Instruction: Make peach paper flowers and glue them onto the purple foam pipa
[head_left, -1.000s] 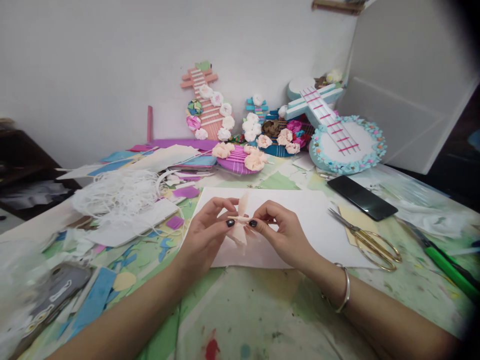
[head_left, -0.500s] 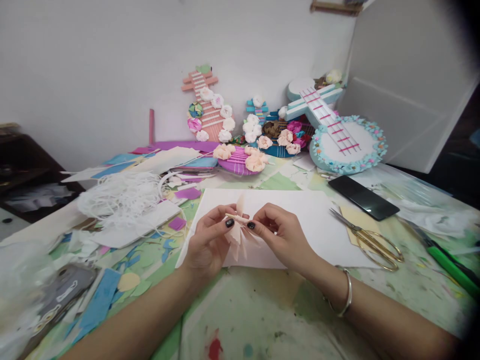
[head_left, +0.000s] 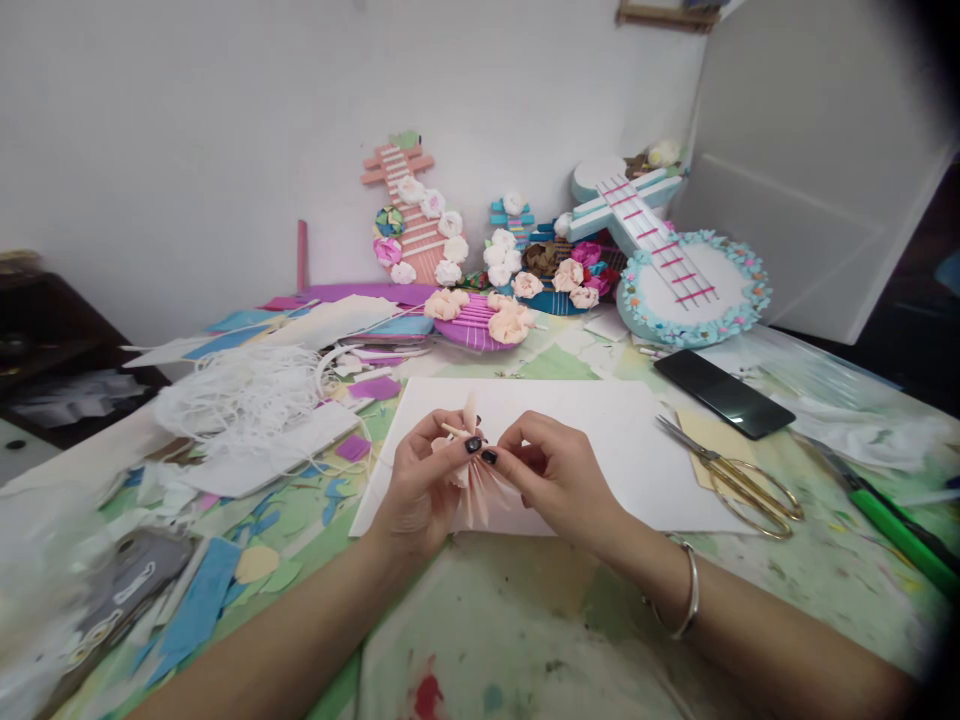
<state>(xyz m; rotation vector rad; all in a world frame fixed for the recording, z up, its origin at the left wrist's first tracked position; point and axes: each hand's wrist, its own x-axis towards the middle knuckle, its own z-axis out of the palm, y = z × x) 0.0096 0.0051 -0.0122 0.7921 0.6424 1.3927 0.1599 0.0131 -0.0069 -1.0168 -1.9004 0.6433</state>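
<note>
Fanning peach paper [head_left: 478, 498] between fingers [head_left: 453, 463]

White string tangle [head_left: 244, 395]; black phone [head_left: 724, 393] right; perhaps plastic bag [head_left: 37, 570] lower left.

There are two hands [head_left: 424, 485] [head_left: 562, 478], one bracelet [head_left: 694, 585], one black phone [head_left: 724, 393] and one pair of gold-handled scissors [head_left: 721, 472].

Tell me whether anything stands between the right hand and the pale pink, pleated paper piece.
Nothing visible does: the right hand touches the pale pink, pleated paper piece directly, close beside the left hand.
</note>
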